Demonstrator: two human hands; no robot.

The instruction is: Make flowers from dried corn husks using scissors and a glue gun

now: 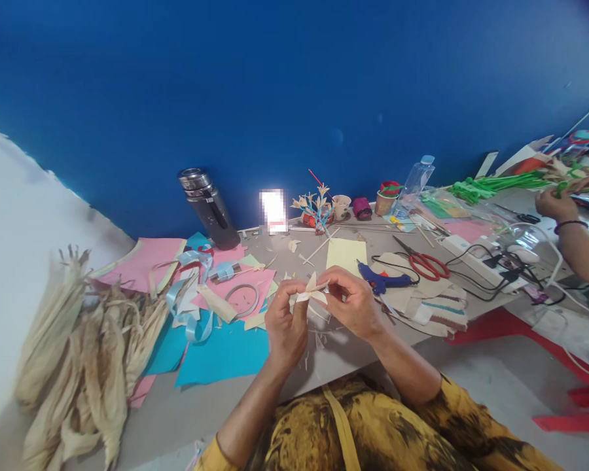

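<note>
A small cream-coloured flower (313, 291) with pointed petals, apparently of dried corn husk, is held up over the near part of the table. My left hand (288, 320) pinches it from the left, thumb and fingers closed at its base. From the right, the thumb and fingertips of my right hand (352, 302) close on a petal. Just right of my hands lies a blue glue gun (385, 280). Behind them stands a bunch of similar husk flowers (319, 208) on blue stems.
Dried corn husks (86, 366) lie at the left, beside coloured paper (223, 350) and a tape roll (242, 301). A dark flask (209, 208) stands by the wall. Red-handled scissors (428, 265), a power strip (478, 261) and cables are at the right, near another person's hand (558, 204).
</note>
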